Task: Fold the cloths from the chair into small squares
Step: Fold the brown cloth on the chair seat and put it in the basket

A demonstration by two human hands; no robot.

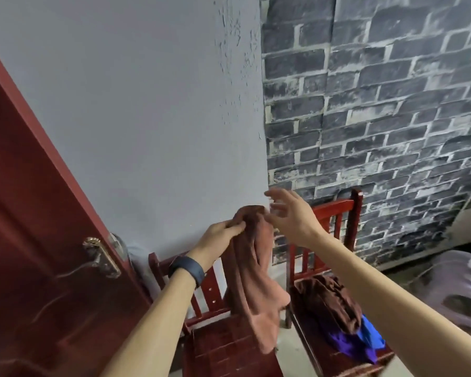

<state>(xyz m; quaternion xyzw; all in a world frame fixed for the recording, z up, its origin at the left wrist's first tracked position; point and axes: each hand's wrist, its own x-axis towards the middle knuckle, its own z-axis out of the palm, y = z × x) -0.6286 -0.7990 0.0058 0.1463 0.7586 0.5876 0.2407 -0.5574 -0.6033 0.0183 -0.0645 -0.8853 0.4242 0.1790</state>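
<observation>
One cloth up: light-brown terry cloth (252, 270) hangs above left red wooden chair (215, 346)
Left hand (223, 236): pinching its top edge
Right hand (288, 213): fingers spread, blurred, probably not touching
Next: catch opposite corner, pull taut before folding

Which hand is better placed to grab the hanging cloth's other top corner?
Right. The right hand is open and empty beside the cloth's top; the left hand already pinches it.

L hand (223, 233) raised, fingers pinched shut; R hand (291, 213) raised, fingers spread
</observation>
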